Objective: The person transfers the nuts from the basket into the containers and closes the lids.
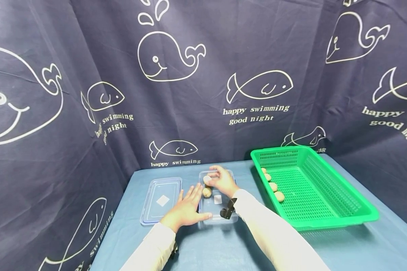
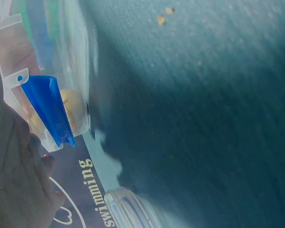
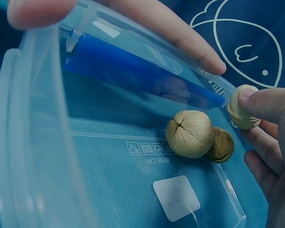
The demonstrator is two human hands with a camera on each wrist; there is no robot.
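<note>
My right hand (image 1: 224,183) pinches a round tan nut with a creased shell (image 3: 242,107) between thumb and fingers, at the far end of a clear plastic box (image 1: 208,217). Inside the box lie a pale nut (image 3: 190,134) and a smaller, browner nut (image 3: 222,145), side by side near that end. My left hand (image 1: 186,210) lies along the box's left side, fingers extended and thumb over the near corner. A blue latch (image 2: 50,109) hangs on that side, next to my left palm. The right wrist view shows a white square label (image 3: 176,198) in the box.
Left of the box lies its clear lid (image 1: 155,191), flat on the blue-covered table (image 1: 203,248). A large green basket (image 1: 325,222) stands to the right, with several tan nuts (image 1: 279,196) along its left wall. A dark printed curtain (image 1: 203,113) hangs behind the table.
</note>
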